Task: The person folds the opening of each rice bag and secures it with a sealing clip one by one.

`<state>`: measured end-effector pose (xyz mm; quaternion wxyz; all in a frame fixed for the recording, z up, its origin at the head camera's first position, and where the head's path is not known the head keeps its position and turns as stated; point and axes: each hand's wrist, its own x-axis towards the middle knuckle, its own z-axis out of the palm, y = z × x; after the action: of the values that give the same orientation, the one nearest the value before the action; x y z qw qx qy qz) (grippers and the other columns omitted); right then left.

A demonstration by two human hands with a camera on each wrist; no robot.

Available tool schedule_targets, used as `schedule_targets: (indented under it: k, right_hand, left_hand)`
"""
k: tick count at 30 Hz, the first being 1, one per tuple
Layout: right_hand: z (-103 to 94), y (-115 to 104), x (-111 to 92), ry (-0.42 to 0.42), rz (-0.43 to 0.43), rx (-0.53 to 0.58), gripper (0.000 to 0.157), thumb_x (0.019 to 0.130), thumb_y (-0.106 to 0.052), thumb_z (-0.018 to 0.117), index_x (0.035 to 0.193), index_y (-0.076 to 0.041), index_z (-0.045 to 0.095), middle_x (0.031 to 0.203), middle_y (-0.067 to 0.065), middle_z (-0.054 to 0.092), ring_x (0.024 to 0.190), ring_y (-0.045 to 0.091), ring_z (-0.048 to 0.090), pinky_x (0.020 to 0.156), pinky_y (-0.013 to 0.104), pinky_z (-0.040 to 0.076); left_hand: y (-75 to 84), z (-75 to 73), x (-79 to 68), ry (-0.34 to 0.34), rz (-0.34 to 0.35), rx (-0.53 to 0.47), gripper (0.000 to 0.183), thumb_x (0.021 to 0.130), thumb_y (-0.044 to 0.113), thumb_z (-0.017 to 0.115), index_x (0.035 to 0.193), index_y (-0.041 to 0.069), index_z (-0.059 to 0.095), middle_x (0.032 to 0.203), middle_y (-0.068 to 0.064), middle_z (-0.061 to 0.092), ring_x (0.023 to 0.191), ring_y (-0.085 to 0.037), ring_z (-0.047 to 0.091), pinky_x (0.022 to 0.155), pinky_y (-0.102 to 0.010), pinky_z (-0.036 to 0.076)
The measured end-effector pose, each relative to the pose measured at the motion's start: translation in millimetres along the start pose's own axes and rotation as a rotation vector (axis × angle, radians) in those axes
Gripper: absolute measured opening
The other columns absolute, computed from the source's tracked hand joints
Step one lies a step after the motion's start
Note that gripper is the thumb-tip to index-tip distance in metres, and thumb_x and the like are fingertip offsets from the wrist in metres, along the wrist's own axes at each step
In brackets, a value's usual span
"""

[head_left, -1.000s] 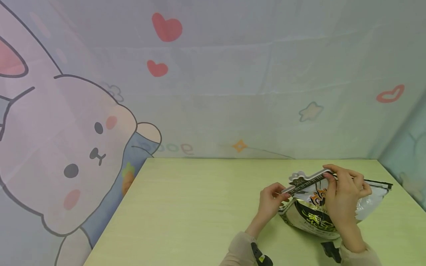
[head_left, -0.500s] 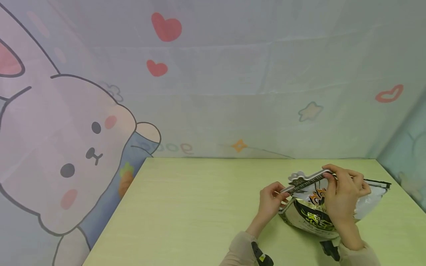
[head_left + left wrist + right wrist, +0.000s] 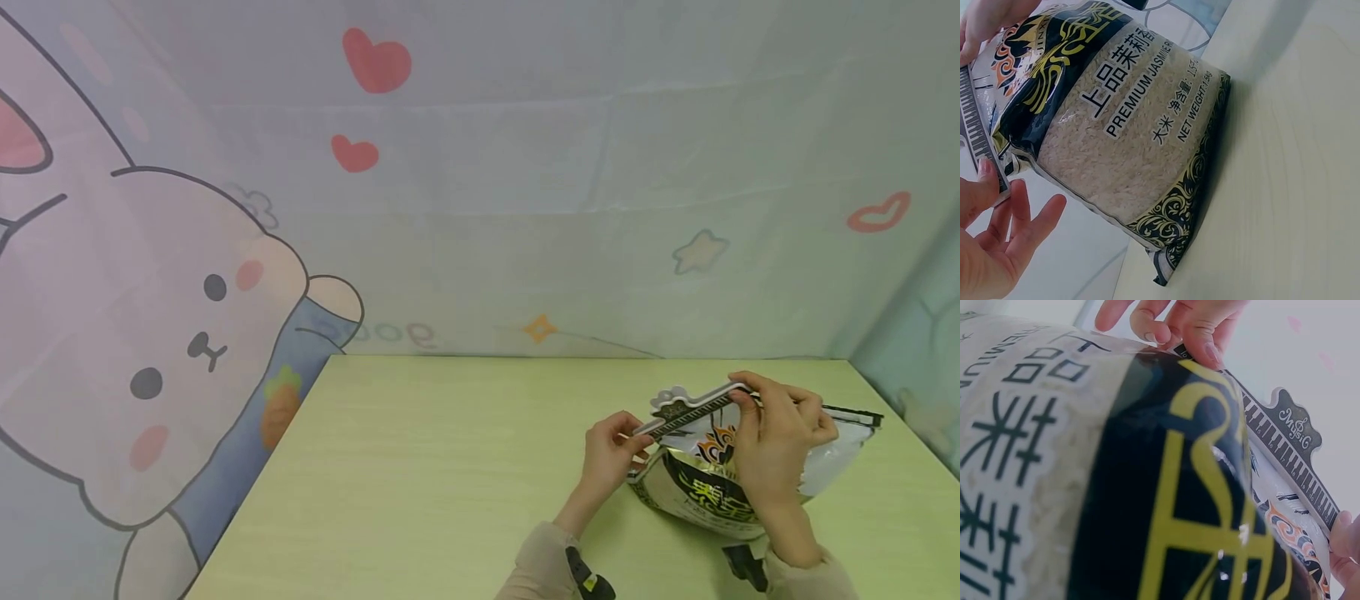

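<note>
A bag of jasmine rice (image 3: 1116, 119), white with black and gold print, stands at the right of the table. Along its upper part lies a ruler (image 3: 693, 417) with a piano-key pattern, tilted up to the right; its raised wavy edge reads "Music" (image 3: 1295, 428) in the right wrist view. My left hand (image 3: 607, 454) pinches the ruler's lower left end between thumb and fingers, just beside the bag. At the upper right end, my right hand (image 3: 776, 442) pinches the ruler in front of the bag's top, hiding part of the bag.
The pale yellow-green table (image 3: 420, 467) extends far to the left of the bag. Behind it hangs a printed cloth (image 3: 510, 183) with a rabbit, hearts and stars. Black straps with devices (image 3: 588, 575) sit at the sleeve cuffs.
</note>
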<state>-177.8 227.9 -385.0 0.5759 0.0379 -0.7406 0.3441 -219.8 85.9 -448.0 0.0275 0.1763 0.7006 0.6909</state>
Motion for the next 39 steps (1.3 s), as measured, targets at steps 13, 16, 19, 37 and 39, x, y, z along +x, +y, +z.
schedule_targets:
  k: [13, 16, 19, 37, 39]
  right_hand:
    - [-6.0, 0, -3, -0.027, -0.053, -0.040, 0.023, 0.082, -0.005, 0.060, 0.105, -0.003, 0.065, 0.092, 0.026, 0.063, 0.090, 0.031, 0.041, 0.088, 0.033, 0.004]
    - [-6.9, 0, -5, -0.023, -0.062, -0.041, 0.027, 0.081, -0.003, 0.061, 0.108, -0.003, 0.064, 0.096, 0.028, 0.062, 0.092, 0.036, 0.041, 0.089, 0.030, 0.003]
    - [-7.9, 1, -7, -0.022, -0.065, -0.047, 0.030, 0.082, -0.005, 0.062, 0.111, -0.003, 0.062, 0.099, 0.029, 0.061, 0.095, 0.039, 0.042, 0.090, 0.029, 0.002]
    - [-12.6, -3, -22, -0.037, -0.107, -0.047, 0.047, 0.090, -0.033, 0.050, 0.117, 0.004, 0.055, 0.110, 0.030, 0.057, 0.124, 0.017, 0.038, 0.092, 0.033, 0.005]
    - [-12.7, -4, -23, -0.035, -0.103, -0.047, 0.046, 0.089, -0.033, 0.050, 0.117, 0.004, 0.055, 0.111, 0.029, 0.057, 0.125, 0.017, 0.037, 0.091, 0.033, 0.005]
  left_hand:
    - [-3.8, -11.0, -4.4, -0.046, 0.031, 0.013, 0.022, 0.084, 0.006, 0.057, 0.104, -0.002, 0.064, 0.090, -0.024, 0.066, 0.073, -0.028, 0.066, 0.057, -0.031, 0.054]
    - [-6.1, -13.9, -5.1, -0.057, 0.049, 0.026, 0.023, 0.085, 0.005, 0.056, 0.106, -0.002, 0.063, 0.091, -0.024, 0.066, 0.075, -0.032, 0.066, 0.057, -0.031, 0.054]
    - [-7.2, -16.1, -6.1, -0.068, 0.064, 0.031, 0.025, 0.085, 0.006, 0.056, 0.108, -0.002, 0.061, 0.092, -0.024, 0.066, 0.077, -0.035, 0.065, 0.056, -0.031, 0.054]
    - [6.1, -23.2, -23.1, -0.025, 0.061, -0.010, 0.023, 0.084, 0.005, 0.058, 0.104, -0.004, 0.063, 0.096, -0.024, 0.065, 0.076, -0.033, 0.065, 0.058, -0.031, 0.054]
    - [12.7, -24.6, -26.0, -0.020, 0.084, 0.023, 0.022, 0.084, 0.005, 0.058, 0.103, -0.006, 0.063, 0.095, -0.024, 0.065, 0.076, -0.034, 0.065, 0.058, -0.029, 0.054]
